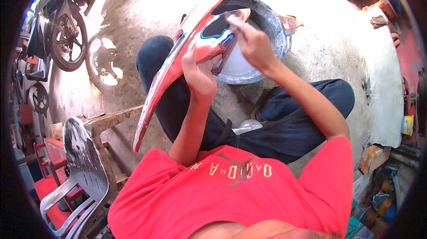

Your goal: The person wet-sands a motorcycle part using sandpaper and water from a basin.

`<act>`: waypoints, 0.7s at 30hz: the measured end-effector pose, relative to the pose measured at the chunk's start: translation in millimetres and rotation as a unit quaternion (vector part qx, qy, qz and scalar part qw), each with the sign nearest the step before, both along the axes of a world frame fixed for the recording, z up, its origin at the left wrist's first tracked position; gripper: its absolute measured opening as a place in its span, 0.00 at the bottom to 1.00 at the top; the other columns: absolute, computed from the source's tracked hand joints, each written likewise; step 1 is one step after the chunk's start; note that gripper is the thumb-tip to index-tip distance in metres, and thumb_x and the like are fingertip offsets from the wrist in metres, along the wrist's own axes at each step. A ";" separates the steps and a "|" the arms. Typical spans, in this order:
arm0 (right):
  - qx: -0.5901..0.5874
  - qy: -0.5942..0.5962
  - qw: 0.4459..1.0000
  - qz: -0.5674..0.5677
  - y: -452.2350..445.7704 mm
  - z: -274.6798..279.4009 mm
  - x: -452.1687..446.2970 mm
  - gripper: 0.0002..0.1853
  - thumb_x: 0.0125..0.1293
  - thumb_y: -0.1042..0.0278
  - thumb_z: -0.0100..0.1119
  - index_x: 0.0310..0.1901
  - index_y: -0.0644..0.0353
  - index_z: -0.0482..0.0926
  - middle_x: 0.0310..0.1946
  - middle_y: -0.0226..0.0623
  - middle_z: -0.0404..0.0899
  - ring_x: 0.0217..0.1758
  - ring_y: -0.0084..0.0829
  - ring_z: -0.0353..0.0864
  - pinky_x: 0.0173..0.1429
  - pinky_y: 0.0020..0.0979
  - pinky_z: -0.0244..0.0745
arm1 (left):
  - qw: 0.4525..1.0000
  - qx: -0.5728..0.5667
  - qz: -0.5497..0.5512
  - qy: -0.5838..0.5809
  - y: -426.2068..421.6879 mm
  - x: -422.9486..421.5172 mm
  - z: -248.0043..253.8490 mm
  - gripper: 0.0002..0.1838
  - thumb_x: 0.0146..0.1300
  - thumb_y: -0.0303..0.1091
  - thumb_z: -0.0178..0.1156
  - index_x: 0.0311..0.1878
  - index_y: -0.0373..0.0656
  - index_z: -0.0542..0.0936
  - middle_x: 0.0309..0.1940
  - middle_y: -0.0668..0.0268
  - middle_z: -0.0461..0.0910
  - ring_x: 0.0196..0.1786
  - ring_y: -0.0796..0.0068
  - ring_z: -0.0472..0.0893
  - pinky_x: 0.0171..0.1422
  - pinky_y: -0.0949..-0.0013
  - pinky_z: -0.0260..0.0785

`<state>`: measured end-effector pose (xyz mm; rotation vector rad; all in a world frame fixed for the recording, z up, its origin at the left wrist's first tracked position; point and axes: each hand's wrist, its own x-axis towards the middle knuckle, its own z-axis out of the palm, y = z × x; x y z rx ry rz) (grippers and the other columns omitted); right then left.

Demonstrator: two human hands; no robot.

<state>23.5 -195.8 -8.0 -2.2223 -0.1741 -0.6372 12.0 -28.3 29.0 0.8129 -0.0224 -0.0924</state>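
Note:
A long curved panel (202, 45), red with white, blue and dark patches, slants across my raised knee. My left hand (200, 72) grips its lower edge, with the fingers wrapped round it. My right hand (251, 41) is at the panel's upper right end, its fingers close together against the surface; whatever lies under the fingertips is too blurred to make out. Behind and below the panel stands a round grey basin (278, 30) with pale, whitish liquid in it, partly hidden by the panel and my right hand.
Motorcycles (66, 34) stand at the upper left. A worn plastic chair (86, 159) is at the lower left, beside a wooden bar (120, 116). At the right are a pale sheet (384, 92), a cardboard box (371, 159) and a yellow tub (407, 125).

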 end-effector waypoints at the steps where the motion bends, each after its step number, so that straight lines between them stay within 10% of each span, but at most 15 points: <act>1: -0.027 -0.042 0.997 0.056 12.8 11.0 -8.1 0.17 0.73 0.75 0.56 0.61 0.63 0.81 0.57 0.52 0.84 0.63 0.48 0.84 0.66 0.41 0.80 | 1.000 0.007 0.017 0.001 -0.7 -0.5 2.3 0.31 0.75 0.45 0.47 0.78 0.48 0.58 0.67 0.53 0.74 0.67 0.50 0.78 0.65 0.38 0.75; 7: -0.065 -0.116 0.984 0.119 3.4 4.1 2.3 0.19 0.69 0.74 0.58 0.62 0.61 0.81 0.60 0.50 0.83 0.66 0.46 0.82 0.70 0.42 0.77 | 0.999 -0.004 0.044 0.000 1.7 1.3 -0.3 0.32 0.74 0.45 0.47 0.78 0.48 0.59 0.64 0.54 0.76 0.64 0.55 0.80 0.63 0.41 0.76; 10: 0.009 0.211 0.976 -0.045 -18.7 24.7 6.4 0.19 0.71 0.73 0.56 0.62 0.62 0.81 0.61 0.51 0.82 0.67 0.45 0.81 0.70 0.42 0.77 | 0.999 0.000 0.036 0.012 1.2 -1.5 6.7 0.33 0.72 0.45 0.47 0.78 0.48 0.60 0.64 0.53 0.77 0.62 0.53 0.82 0.60 0.43 0.78; 13: -0.109 -0.095 0.987 0.076 5.1 17.2 -10.0 0.21 0.69 0.74 0.58 0.63 0.62 0.80 0.62 0.49 0.82 0.68 0.43 0.81 0.71 0.42 0.76 | 0.999 0.012 0.031 0.005 6.8 0.4 -0.5 0.33 0.72 0.46 0.46 0.77 0.46 0.61 0.65 0.53 0.77 0.61 0.53 0.82 0.55 0.46 0.81; 18: -0.146 -0.144 0.968 0.144 -0.6 12.7 -13.8 0.25 0.66 0.82 0.60 0.65 0.61 0.79 0.63 0.47 0.82 0.69 0.45 0.80 0.72 0.42 0.76 | 0.998 0.016 0.040 0.044 1.4 3.0 7.2 0.33 0.71 0.49 0.46 0.75 0.44 0.65 0.64 0.52 0.78 0.58 0.53 0.84 0.47 0.53 0.84; 21: -0.124 0.233 0.961 -0.086 -54.1 13.1 16.5 0.19 0.81 0.64 0.44 0.64 0.53 0.81 0.50 0.52 0.87 0.50 0.49 0.88 0.56 0.43 0.83 | 0.995 0.065 0.054 0.051 -4.0 2.0 7.9 0.32 0.73 0.55 0.47 0.72 0.45 0.67 0.63 0.54 0.78 0.56 0.52 0.85 0.46 0.51 0.83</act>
